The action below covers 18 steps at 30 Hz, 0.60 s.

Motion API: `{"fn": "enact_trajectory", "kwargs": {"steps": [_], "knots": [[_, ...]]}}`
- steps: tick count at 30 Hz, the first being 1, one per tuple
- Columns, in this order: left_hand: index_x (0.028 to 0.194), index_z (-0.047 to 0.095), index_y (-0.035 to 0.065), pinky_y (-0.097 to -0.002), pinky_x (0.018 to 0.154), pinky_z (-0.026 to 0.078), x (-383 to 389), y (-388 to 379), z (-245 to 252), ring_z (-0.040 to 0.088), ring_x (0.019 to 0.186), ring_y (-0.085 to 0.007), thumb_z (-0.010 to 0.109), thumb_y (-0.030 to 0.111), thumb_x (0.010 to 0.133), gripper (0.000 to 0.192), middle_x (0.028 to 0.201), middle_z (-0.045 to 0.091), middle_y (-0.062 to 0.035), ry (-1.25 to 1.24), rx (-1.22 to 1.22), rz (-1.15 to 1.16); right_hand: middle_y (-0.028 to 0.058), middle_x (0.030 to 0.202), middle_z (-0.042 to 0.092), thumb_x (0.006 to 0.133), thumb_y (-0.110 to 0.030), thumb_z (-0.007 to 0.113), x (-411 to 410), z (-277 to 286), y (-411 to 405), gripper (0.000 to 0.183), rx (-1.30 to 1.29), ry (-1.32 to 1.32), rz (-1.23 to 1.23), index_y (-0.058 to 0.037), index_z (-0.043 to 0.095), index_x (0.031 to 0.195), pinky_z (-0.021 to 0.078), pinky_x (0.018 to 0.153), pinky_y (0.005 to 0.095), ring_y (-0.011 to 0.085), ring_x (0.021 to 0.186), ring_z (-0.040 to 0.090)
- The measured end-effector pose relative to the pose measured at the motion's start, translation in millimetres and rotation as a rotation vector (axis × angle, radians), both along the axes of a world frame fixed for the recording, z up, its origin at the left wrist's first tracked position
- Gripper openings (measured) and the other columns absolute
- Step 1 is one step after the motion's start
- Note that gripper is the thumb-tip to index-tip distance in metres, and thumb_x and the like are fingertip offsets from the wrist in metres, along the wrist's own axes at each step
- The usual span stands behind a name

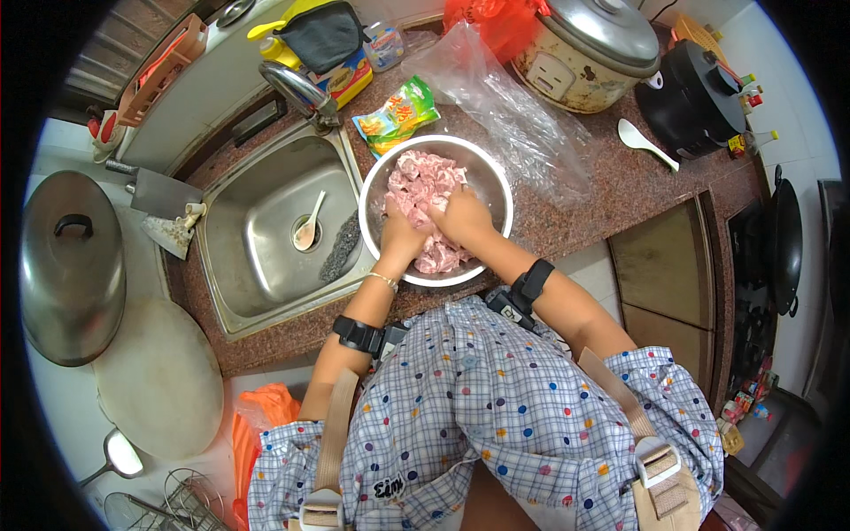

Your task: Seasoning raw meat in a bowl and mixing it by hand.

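Observation:
A steel mixing bowl [494, 182] with a pale rim stands on the counter, holding a heap of raw pink meat pieces [424, 174]. Both hands are inside it. My left hand [403, 233] presses into the left side of the heap, its fingers curled around meat and partly hidden by it. On the right, my right hand [467, 216] is closed over more meat, with its fingertips buried. Behind the bowl lies a green and yellow printed packet [398, 116], near its far rim. A clear plastic bag [524, 133] spreads out to the bowl's right.
Left of the bowl is a steel sink [259, 212] with a white spoon [311, 222] over its drain and a dark scouring pad [342, 249]. The faucet [302, 93] rises behind. A rice cooker [591, 60], black pot [690, 99] and white rice paddle [644, 143] are at right.

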<state>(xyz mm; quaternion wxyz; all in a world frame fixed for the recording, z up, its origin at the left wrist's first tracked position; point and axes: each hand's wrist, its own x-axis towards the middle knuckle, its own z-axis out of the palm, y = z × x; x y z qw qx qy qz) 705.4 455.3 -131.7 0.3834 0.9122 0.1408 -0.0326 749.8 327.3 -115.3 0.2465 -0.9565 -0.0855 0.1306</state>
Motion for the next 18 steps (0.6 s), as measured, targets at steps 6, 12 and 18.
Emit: {"fn": "enact_trajectory", "kwargs": {"steps": [6,12,18], "knots": [[0.119,0.036,0.0015,-0.0437,0.065,0.045,6,5,0,0.056,0.075,-0.0430,0.062,0.024,0.075,0.057,0.085,0.058,-0.0260,-0.021,0.133,-0.032,0.0210,0.071,0.059,0.082,-0.036,0.048,6,-16,-4,0.040,0.159,-0.274,0.138,0.0013,0.058,0.075,0.0468,0.060,0.0419,0.0347,0.065,0.058],[0.107,0.054,0.0008,-0.0391,0.064,0.047,4,27,9,0.060,0.070,-0.0349,0.059,0.018,0.078,0.034,0.089,0.061,-0.0204,-0.097,-0.077,-0.092,0.0210,0.064,0.056,0.085,-0.026,0.045,18,-1,-17,0.028,0.133,-0.252,0.301,-0.0011,0.052,0.074,0.0432,0.059,0.0460,0.0372,0.062,0.055],[0.115,0.050,0.0003,-0.0283,0.085,0.041,-16,46,18,0.055,0.100,-0.0218,0.057,0.016,0.080,0.040,0.105,0.057,-0.0199,0.019,-0.498,-0.081,0.0202,0.081,0.058,0.081,-0.017,0.046,10,32,-45,0.020,0.214,-0.210,0.319,-0.0049,0.055,0.094,0.0447,0.067,0.0423,0.0366,0.076,0.056]]}}
